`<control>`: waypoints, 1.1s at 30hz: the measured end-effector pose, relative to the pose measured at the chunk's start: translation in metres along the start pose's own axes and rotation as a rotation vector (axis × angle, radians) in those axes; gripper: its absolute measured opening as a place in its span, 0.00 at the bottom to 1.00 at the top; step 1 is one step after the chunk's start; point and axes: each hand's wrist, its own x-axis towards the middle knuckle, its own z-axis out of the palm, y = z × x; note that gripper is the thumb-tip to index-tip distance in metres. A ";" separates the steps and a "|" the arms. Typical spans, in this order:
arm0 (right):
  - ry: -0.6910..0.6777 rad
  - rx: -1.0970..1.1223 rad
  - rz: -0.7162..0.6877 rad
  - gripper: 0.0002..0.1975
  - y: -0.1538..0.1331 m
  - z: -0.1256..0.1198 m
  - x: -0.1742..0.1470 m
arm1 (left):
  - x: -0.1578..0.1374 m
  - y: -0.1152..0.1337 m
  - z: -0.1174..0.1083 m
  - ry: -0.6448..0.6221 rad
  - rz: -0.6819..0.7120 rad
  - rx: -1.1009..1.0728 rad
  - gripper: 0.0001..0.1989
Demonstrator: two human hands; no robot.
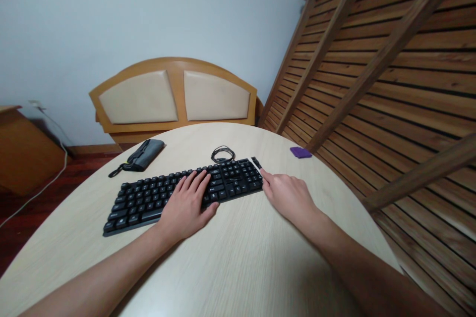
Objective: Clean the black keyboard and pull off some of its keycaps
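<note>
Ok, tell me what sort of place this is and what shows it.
Probably a bedroom: what looks like a padded headboard stands beyond the pale table, and a large slatted wooden frame, perhaps a bed base, rises on the right.

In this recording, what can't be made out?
- Head view: part of the keyboard, hidden under the left hand.
- Head view: near end of the white strip, covered by the right hand.
- Head view: most lettering on the keyboard, too small.
- Head view: rest of the brown cabinet, cut by the left edge.
</note>
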 end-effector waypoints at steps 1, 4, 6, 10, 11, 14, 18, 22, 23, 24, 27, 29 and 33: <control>-0.002 0.016 -0.013 0.18 0.002 0.003 0.003 | 0.000 0.000 0.000 0.000 0.001 -0.002 0.36; -0.021 0.039 -0.033 0.18 0.005 0.009 0.006 | 0.000 0.000 0.000 0.010 0.000 -0.012 0.36; -0.039 0.030 -0.027 0.18 0.004 0.007 0.004 | 0.000 0.000 0.001 0.015 0.001 -0.013 0.36; -0.088 0.005 0.007 0.19 0.001 -0.008 -0.005 | 0.000 0.000 0.002 0.014 0.002 -0.010 0.36; -0.112 0.001 0.015 0.19 0.000 -0.012 -0.008 | 0.000 0.000 0.002 0.014 0.002 -0.011 0.36; -0.181 -0.009 0.025 0.18 -0.004 -0.024 -0.017 | 0.000 0.000 0.002 0.017 0.002 -0.015 0.36; -0.233 -0.033 -0.008 0.17 -0.006 -0.032 -0.029 | -0.001 -0.001 0.001 0.012 -0.002 -0.008 0.36; -0.249 -0.070 -0.068 0.17 -0.007 -0.035 -0.042 | 0.000 -0.001 0.001 0.002 -0.001 0.005 0.36; -0.250 -0.079 -0.074 0.16 -0.008 -0.036 -0.046 | 0.000 -0.001 0.001 0.001 0.000 0.008 0.36; -0.251 -0.088 -0.076 0.16 -0.008 -0.037 -0.049 | 0.000 -0.001 0.001 -0.001 0.002 0.010 0.36; -0.236 -0.103 -0.064 0.15 -0.011 -0.040 -0.053 | -0.001 -0.001 0.001 0.003 0.003 0.017 0.36; -0.204 -0.097 -0.034 0.15 -0.013 -0.042 -0.050 | -0.001 -0.001 0.001 0.011 0.002 0.020 0.36; -0.113 -0.065 0.059 0.16 -0.010 -0.037 -0.032 | -0.001 -0.002 0.001 0.018 0.006 0.018 0.36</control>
